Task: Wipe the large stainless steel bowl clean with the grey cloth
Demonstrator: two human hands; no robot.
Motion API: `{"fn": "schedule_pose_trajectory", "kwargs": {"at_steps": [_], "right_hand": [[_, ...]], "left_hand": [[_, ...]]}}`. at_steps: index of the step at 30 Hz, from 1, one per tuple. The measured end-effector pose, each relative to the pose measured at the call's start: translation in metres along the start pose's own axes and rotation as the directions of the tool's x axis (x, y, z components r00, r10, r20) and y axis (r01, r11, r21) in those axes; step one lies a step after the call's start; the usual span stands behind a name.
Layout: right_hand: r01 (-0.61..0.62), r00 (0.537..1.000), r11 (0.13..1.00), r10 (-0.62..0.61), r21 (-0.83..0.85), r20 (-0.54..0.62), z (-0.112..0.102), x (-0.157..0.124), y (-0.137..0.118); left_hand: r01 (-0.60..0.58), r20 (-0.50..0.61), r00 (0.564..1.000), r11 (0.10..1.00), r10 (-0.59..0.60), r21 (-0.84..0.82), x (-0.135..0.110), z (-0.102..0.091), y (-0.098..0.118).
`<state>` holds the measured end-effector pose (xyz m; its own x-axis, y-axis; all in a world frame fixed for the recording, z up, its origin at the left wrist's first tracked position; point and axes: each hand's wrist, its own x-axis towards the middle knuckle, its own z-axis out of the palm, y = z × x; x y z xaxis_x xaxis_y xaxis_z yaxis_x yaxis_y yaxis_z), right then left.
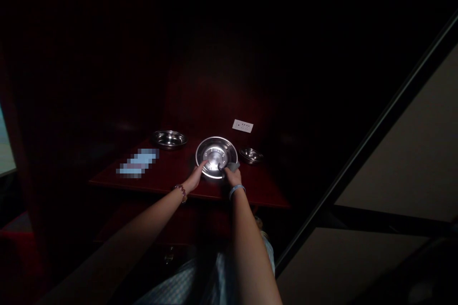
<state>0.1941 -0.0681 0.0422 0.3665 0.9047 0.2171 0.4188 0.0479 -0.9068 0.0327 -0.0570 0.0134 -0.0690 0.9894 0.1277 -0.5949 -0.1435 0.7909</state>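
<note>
A shiny metal basin (215,150) is held tilted toward me above the dark red table (168,176). My left hand (195,177) grips its lower left rim, the thumb over the edge and the other fingers hidden behind. My right hand (233,176) is closed on a grey cloth (233,167) at the lower right of the basin, with part of the cloth against the metal. Two more metal dishes stand on the table: a wider one (169,139) at the left and a smaller one (251,155) at the right.
A blurred-out pale blue flat object (139,163) lies on the left of the table. A white socket panel (243,126) is on the back wall. To the right runs a dark slanted frame edge (358,138) with pale panels. The surroundings are very dark.
</note>
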Motion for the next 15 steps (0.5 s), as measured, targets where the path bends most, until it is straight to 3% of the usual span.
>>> {"fn": "schedule_pose_trajectory", "kwargs": {"at_steps": [6, 15], "right_hand": [[-0.045, 0.999, 0.999, 0.045, 0.013, -0.022, 0.021, -0.009, -0.005], [-0.124, 0.991, 0.991, 0.127, 0.056, -0.043, 0.024, -0.011, -0.009]], "left_hand": [[0.011, -0.051, 0.999, 1.0, -0.013, -0.026, -0.001, 0.002, 0.002], [0.006, -0.055, 0.998, 0.999, -0.008, -0.054, -0.002, 0.003, 0.001]]}}
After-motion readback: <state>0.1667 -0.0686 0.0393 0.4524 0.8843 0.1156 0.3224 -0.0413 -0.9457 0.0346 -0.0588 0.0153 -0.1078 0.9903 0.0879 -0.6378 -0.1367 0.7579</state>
